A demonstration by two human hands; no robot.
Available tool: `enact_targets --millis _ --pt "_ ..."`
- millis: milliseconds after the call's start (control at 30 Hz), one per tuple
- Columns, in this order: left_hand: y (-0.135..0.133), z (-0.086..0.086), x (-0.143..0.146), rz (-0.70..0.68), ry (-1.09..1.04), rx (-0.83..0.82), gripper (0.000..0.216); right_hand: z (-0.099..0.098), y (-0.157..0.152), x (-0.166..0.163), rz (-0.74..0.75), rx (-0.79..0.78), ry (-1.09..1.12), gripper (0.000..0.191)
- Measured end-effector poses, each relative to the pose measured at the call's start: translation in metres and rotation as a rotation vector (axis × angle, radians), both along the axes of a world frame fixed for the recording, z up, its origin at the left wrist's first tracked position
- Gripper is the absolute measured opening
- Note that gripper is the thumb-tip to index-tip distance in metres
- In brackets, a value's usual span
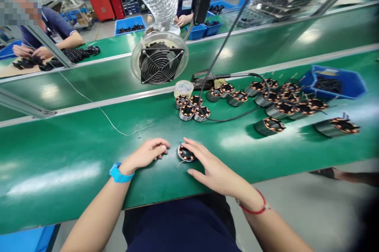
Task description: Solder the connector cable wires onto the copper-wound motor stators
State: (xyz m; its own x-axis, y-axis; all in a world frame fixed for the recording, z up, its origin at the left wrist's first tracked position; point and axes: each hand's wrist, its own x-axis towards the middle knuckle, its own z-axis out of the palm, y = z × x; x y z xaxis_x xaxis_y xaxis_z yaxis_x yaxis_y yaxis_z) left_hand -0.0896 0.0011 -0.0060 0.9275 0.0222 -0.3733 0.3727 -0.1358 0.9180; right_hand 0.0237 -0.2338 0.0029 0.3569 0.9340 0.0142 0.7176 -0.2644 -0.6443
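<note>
Copper windings ring the small stator (185,154) that sits on the green bench (156,191) before the person, and from it the clock is read, twelve pointing away. At four o'clock the right hand (211,167) arches close over it, fingers spread, the thumb standing apart and not pinching; whether the longer fingertips touch its rim I cannot tell. At nine o'clock, apart from it, the left hand (148,154) rests with fingers loosely bent; whether thumb and forefinger meet is unclear. The likeliest mishap, I judge, is that pale lead wire (180,163) poking out at seven o'clock: a careless sweep of either hand could bend or tug it. Fingers landing unevenly might also tip the stator or scrape its windings. The black cable (226,120) looping at two o'clock lies near the four small stators (186,114) at twelve; pulled, it could shift or topple them, or catch the larger stators (280,110) beyond two. Loose white thread (127,134) at ten could snag the left hand. As for writing, none can be read: the badge (187,3) on a co-worker at twelve is a blur, markings on the tape roll (183,89) below it are illegible, and no brand shows.
</note>
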Motion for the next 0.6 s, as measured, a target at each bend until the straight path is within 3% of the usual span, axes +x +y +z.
enact_targets --millis 200,300,600 --pt "0.0 0.007 -0.003 -0.119 -0.037 0.167 0.025 -0.021 0.04 -0.005 -0.008 0.171 -0.028 0.054" --pt "0.007 0.012 -0.004 -0.114 -0.052 0.213 0.018 -0.031 0.049 -0.004 -0.007 0.281 -0.058 0.052" --pt "0.009 0.01 -0.002 0.147 0.036 -0.182 0.03 -0.041 0.048 -0.004 0.014 0.349 -0.054 0.052"
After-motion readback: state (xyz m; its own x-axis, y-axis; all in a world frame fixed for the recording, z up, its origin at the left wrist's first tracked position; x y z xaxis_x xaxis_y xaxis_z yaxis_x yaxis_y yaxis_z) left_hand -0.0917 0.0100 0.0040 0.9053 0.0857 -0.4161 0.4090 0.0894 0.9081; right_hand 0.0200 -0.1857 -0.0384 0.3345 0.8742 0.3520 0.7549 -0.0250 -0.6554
